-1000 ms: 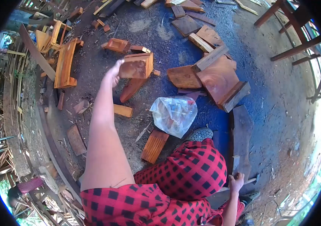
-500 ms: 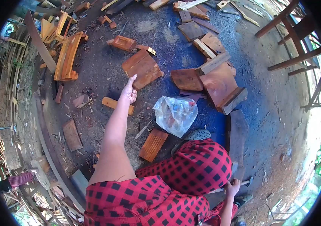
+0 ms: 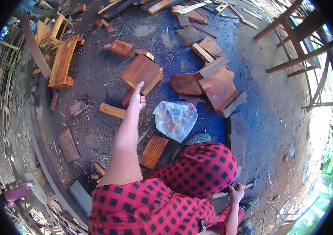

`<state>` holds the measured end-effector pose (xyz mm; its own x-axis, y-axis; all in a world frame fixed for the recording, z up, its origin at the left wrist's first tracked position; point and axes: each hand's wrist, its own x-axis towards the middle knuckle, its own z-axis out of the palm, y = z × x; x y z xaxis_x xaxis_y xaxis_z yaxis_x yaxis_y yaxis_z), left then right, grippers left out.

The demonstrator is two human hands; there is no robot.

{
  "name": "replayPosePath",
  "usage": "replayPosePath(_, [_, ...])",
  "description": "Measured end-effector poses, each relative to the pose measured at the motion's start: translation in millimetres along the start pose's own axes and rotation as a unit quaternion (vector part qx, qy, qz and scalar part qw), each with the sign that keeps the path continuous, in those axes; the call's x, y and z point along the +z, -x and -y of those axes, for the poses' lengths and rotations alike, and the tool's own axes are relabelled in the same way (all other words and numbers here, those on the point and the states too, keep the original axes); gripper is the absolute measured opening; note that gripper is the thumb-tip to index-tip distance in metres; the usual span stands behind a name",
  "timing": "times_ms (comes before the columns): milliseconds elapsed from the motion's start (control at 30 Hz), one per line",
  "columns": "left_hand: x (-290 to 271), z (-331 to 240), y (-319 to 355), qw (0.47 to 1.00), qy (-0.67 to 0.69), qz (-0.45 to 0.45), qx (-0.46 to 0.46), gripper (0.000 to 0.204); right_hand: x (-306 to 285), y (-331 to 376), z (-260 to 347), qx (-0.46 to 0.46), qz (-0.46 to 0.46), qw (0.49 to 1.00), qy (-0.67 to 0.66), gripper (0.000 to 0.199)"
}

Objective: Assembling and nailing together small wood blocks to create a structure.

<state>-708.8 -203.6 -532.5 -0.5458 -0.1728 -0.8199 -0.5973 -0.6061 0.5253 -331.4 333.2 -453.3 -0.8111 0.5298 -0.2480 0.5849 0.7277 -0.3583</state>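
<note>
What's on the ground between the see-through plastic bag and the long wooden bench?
In the head view, a short pale wood block lies between the plastic bag and the bench; the left hand reaches across that stretch too.

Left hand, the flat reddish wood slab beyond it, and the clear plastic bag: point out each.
left hand (image 3: pixel 137 100), head view, back of the hand.
flat reddish wood slab (image 3: pixel 143 72), head view, middle of its top face.
clear plastic bag (image 3: pixel 175 119), head view, centre of the crumpled plastic.
</note>
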Motion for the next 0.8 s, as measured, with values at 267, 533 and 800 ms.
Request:
replayPosePath(267, [-0.1, 13.3, 35.1, 0.997, -0.039, 0.064, -0.022, 0.048, 1.6, 25.3, -26.9, 0.035, -0.044, 0.996, -0.073, 0.039])
replayPosePath(533, [54.3, 14.6, 122.1, 0.951, -0.228, 0.19, 0.088, 0.034, -11.2, 17.6, -36.3, 0.121, -0.125, 0.971, -0.167, 0.041])
replayPosePath(800, [216.9, 141.9, 171.6, 0.809, -0.443, 0.385, -0.022, 0.018, -24.2, 35.7, -92.5, 0.219, -0.216, 0.888, -0.342, 0.038])
